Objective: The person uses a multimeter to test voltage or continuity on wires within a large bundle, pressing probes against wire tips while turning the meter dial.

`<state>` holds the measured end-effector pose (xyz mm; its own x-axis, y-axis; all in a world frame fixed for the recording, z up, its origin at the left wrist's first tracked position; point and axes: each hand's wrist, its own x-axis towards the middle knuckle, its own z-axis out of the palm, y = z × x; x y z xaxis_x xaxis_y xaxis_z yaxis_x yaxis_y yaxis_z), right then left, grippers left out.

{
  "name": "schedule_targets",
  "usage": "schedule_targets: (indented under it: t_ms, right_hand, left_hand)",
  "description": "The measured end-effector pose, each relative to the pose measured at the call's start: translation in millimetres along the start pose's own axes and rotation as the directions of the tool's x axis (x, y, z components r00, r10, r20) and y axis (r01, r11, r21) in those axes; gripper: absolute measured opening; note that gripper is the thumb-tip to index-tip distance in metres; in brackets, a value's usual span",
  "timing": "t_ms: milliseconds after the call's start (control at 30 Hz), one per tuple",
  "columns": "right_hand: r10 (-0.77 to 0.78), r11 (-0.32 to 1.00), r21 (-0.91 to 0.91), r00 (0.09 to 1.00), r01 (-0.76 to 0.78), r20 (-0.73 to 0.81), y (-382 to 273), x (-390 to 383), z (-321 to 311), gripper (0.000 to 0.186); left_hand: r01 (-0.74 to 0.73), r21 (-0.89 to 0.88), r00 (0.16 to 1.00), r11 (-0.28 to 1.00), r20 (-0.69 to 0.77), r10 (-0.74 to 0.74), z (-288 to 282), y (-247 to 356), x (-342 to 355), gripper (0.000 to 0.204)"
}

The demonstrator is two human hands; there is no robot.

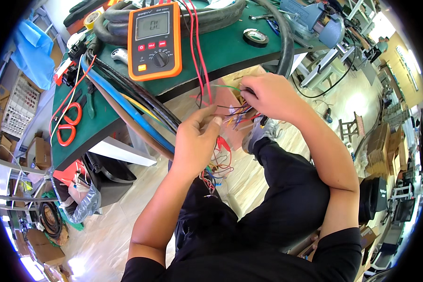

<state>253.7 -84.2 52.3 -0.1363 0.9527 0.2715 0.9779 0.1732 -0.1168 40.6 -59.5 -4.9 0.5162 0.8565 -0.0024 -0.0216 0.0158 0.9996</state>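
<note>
My left hand [197, 136] is closed, its thumb and fingertips pinching a thin dark wire [230, 107] at the near side of a wire bundle. My right hand [272, 96] is closed too, thumb and forefinger on a thin green wire [228, 86] whose free end points left. Between the hands a bundle of multicoloured wires [244, 113] fans out. Below the left hand hang red clips [224, 143] and more loose wires [214, 176]. On the table edge lies an orange multimeter [155, 40] with red leads [199, 47] hanging down near my left fingers.
The green table [221, 61] carries thick black cable [115, 28], black tape [255, 37], a blue vise [319, 21] and red-handled scissors [69, 124]. Blue and brown cables [141, 117] slope off its edge. A black bin [113, 174] stands below. Cardboard boxes [383, 145] are at right.
</note>
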Motion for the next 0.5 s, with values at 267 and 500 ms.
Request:
schedule_targets:
  t_ms: [267,500]
  right_hand:
    - [0.167,0.85,0.49,0.981,-0.192,0.094,15,-22,-5,0.013]
    - [0.132,0.911,0.373,0.982,-0.175,0.137,15,-26,-11,0.026]
  left_hand:
    - [-0.072,-0.335,0.996,0.939,-0.067,0.053,52,8,40,0.029]
    - [-0.128,-0.413,0.992,0.902,-0.063,0.112,62,8,52,0.018]
